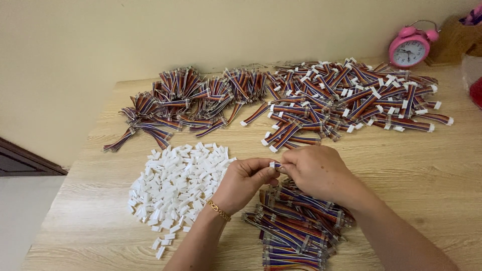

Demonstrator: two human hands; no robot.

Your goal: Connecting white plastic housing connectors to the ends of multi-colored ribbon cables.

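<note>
A heap of small white plastic connector housings (175, 188) lies left. The left hand (244, 181) and right hand (316, 170) together pinch one short rainbow-coloured ribbon cable (275, 164) above a loose cable pile (296, 226). Misaligned pins could likely bend, or the piece drop among lookalikes.

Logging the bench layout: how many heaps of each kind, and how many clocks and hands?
Heaps of striped cables: 3 (back left, back right, near)
Heap of white plugs: 1
Pink clock: 1
Hands: 2 (left hand, right hand)
Total: 7
</note>
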